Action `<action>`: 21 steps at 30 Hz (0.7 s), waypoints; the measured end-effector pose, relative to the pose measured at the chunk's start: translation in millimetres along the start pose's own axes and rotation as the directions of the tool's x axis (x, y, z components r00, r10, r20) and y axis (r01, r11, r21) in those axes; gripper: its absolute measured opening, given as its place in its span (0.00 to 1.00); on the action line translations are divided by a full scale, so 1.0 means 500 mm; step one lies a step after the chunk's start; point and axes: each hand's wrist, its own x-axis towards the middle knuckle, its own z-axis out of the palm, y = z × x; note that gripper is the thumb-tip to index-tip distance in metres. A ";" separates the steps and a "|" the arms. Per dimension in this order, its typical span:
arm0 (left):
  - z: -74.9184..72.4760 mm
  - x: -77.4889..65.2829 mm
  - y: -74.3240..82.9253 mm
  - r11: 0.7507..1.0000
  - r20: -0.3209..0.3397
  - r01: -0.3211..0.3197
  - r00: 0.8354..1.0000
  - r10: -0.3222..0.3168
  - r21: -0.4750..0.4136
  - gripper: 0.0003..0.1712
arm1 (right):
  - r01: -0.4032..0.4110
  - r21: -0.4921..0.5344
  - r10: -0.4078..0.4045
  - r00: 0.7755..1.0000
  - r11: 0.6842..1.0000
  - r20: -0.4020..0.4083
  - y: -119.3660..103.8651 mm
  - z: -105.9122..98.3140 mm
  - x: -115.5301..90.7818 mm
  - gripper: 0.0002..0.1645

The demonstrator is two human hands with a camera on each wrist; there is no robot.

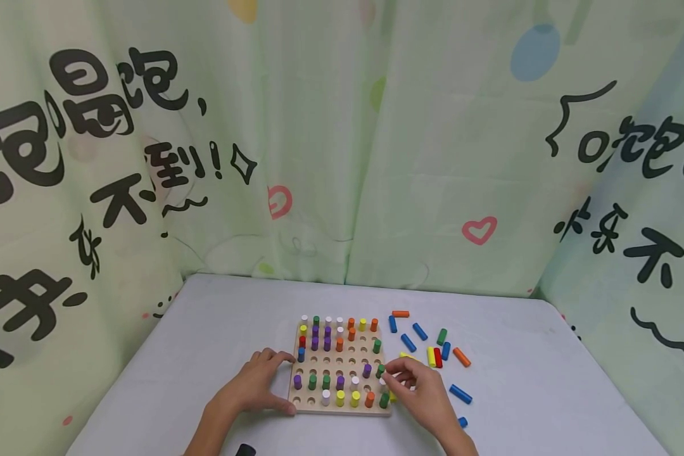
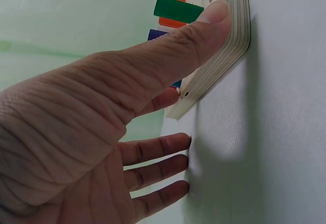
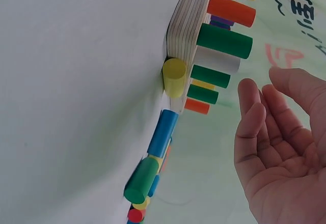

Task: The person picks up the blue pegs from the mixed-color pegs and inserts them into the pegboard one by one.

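A wooden pegboard (image 1: 336,362) stands on the white table, with coloured pegs upright in many of its holes. My left hand (image 1: 256,383) rests at its left side, thumb on the near corner and index finger at the left edge. In the left wrist view, the other fingers (image 2: 158,173) stretch out fairly straight, apart from the board. My right hand (image 1: 418,386) hovers by the board's right edge, close to a green peg (image 1: 380,371). From the right wrist, this hand (image 3: 280,147) shows loosely bent fingers with nothing between them.
Loose pegs lie to the right of the board, among them a blue peg (image 1: 460,394), an orange peg (image 1: 462,357) and a red peg (image 1: 437,358). One yellow peg (image 3: 174,76) lies against the board's side. A patterned curtain (image 1: 433,158) hangs behind the table (image 1: 547,380).
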 end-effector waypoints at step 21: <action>0.000 0.000 0.000 1.000 0.004 -0.002 1.000 0.002 -0.005 0.48 | -0.029 -0.026 0.028 0.999 0.999 -0.038 0.025 -0.015 0.011 0.09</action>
